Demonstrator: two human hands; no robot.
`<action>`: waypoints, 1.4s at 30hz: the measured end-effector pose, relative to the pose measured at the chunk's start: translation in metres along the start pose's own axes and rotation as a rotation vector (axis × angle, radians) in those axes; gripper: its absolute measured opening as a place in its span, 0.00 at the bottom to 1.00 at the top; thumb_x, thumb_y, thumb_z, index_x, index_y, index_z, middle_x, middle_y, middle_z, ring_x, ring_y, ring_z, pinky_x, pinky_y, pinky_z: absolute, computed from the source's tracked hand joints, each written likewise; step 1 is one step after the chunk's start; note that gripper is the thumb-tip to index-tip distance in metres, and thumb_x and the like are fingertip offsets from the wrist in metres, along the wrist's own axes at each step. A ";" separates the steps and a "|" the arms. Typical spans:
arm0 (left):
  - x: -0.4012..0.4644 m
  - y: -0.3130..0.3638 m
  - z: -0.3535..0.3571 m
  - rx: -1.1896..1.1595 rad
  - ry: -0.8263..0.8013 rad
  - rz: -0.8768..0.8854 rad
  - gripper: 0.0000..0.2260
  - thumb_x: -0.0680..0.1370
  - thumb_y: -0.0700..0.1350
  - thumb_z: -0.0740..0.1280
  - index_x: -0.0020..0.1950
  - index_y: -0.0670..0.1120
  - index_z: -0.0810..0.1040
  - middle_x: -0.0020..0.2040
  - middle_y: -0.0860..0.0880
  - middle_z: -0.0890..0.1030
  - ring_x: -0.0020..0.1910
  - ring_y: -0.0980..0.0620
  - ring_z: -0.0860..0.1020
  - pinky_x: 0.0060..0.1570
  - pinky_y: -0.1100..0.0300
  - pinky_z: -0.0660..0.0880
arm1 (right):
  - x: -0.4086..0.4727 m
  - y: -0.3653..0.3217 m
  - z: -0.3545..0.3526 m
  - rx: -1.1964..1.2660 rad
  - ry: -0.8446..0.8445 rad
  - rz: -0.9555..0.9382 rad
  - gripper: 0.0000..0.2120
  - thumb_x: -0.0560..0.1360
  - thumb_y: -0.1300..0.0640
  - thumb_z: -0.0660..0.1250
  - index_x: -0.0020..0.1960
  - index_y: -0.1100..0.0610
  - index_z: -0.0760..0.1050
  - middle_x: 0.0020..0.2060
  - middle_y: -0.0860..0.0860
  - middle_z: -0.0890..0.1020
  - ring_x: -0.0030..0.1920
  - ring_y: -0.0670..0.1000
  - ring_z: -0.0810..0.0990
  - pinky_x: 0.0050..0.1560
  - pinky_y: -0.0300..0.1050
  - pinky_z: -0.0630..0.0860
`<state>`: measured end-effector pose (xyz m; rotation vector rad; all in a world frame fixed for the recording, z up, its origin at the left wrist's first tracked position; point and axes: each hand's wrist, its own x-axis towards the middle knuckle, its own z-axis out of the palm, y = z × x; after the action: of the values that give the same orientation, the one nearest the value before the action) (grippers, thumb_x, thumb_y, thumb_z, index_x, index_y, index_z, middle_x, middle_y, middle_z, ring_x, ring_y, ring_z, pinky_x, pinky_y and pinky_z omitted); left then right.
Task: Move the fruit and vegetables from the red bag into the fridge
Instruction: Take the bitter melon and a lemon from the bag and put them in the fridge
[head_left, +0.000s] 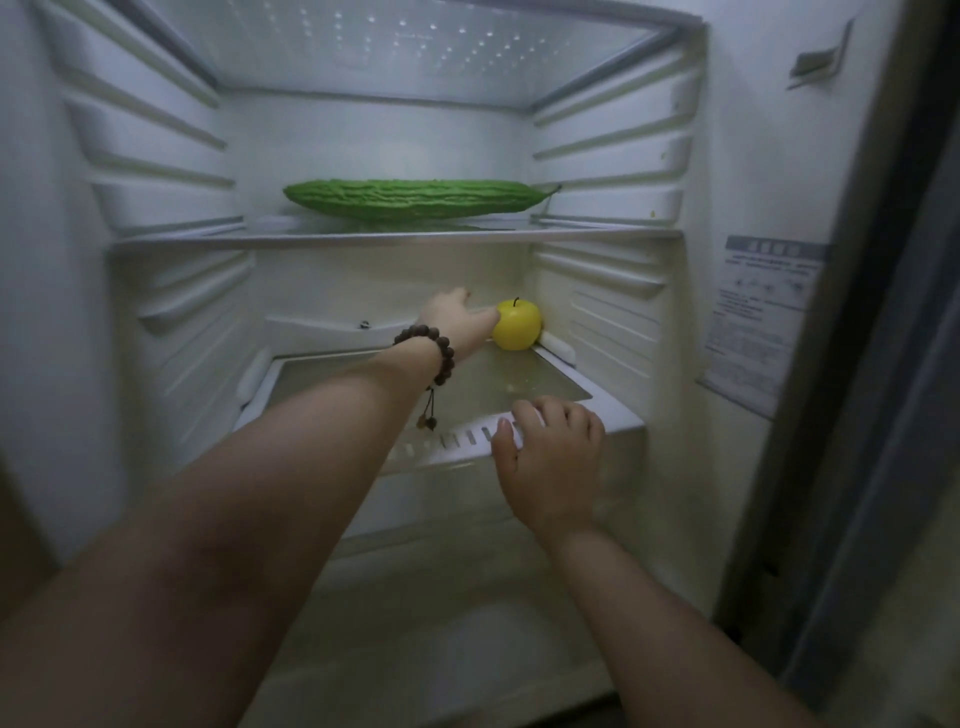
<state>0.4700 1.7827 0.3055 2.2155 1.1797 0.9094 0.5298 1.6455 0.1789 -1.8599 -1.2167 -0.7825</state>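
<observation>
The fridge stands open in front of me. A long green bitter gourd (415, 199) lies across the upper glass shelf (395, 239). A yellow apple (517, 326) sits at the back right of the lower shelf (561, 384). My left hand (457, 319), with a bead bracelet at the wrist, reaches deep over the lower shelf and its fingers touch the apple's left side. My right hand (550, 457) grips the white front rim of the lower shelf, fingers curled over it. The red bag is out of sight.
Ribbed white side walls (613, 171) enclose both shelves. A label sticker (763, 306) is on the right inner wall. The dark door edge (893, 364) runs down the right. Below the lower shelf is a pale compartment (467, 597).
</observation>
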 end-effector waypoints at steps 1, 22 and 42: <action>-0.012 0.001 -0.004 -0.005 0.002 0.008 0.32 0.70 0.58 0.60 0.72 0.46 0.65 0.68 0.42 0.70 0.63 0.43 0.71 0.54 0.57 0.69 | 0.000 -0.001 -0.002 -0.007 -0.025 0.005 0.15 0.76 0.47 0.54 0.42 0.54 0.76 0.42 0.52 0.78 0.45 0.55 0.73 0.52 0.51 0.66; -0.286 0.016 -0.004 0.374 0.225 0.348 0.27 0.75 0.59 0.55 0.69 0.46 0.68 0.66 0.47 0.73 0.67 0.47 0.67 0.68 0.46 0.59 | -0.090 0.002 -0.179 -0.006 -0.167 -0.010 0.24 0.75 0.43 0.51 0.63 0.56 0.71 0.64 0.57 0.73 0.67 0.57 0.67 0.68 0.55 0.63; -0.518 0.229 0.156 0.096 -0.197 0.958 0.29 0.75 0.61 0.49 0.73 0.48 0.62 0.71 0.46 0.67 0.71 0.45 0.62 0.70 0.46 0.57 | -0.289 0.156 -0.500 -0.600 0.045 0.394 0.19 0.76 0.47 0.52 0.61 0.54 0.72 0.65 0.56 0.72 0.66 0.59 0.68 0.65 0.60 0.67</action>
<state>0.4945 1.2099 0.1798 2.8840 0.0023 0.9202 0.5308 1.0476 0.1622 -2.4429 -0.5757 -1.0251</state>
